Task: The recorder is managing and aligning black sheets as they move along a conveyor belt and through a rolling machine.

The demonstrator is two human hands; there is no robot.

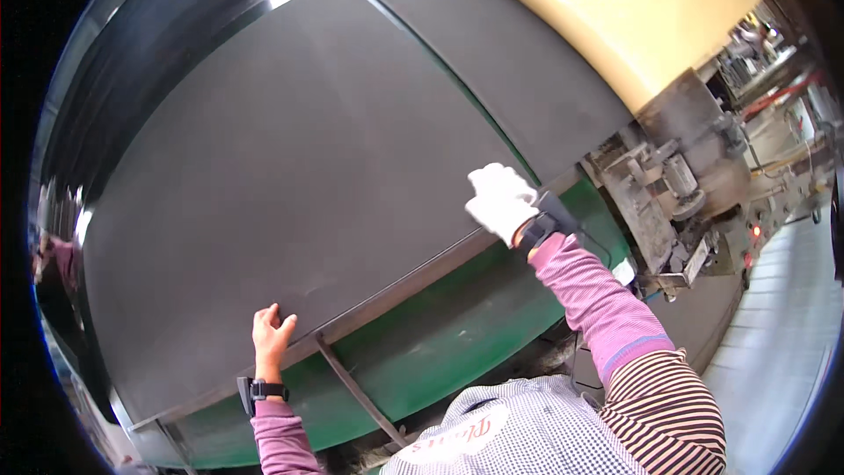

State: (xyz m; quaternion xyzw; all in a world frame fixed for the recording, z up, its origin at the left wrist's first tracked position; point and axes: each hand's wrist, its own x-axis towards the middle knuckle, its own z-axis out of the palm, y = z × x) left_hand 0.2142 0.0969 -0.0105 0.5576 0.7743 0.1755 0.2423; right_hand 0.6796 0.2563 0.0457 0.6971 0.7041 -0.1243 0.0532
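A wide dark grey sheet (299,141) covers most of the flat surface before me. My left hand (272,334), bare, is at its near edge; thumb and forefinger are apart, and nothing shows between them. Further right, my right hand (503,202) in a white glove is over the sheet near its right corner. Its fingers look curled in, and whatever they may hold is hidden. A second dark panel (510,62) lies beyond a narrow gap with a green edge. Both wrists carry black straps, with a dark box beside the right one.
Along the near side runs a metal rail (422,277) above a green panel (440,325), with a slanting bar (356,387) below. A large yellow curved cover (624,9) stands at the far right. Greasy machine parts with a motor (679,176) are right of the sheet.
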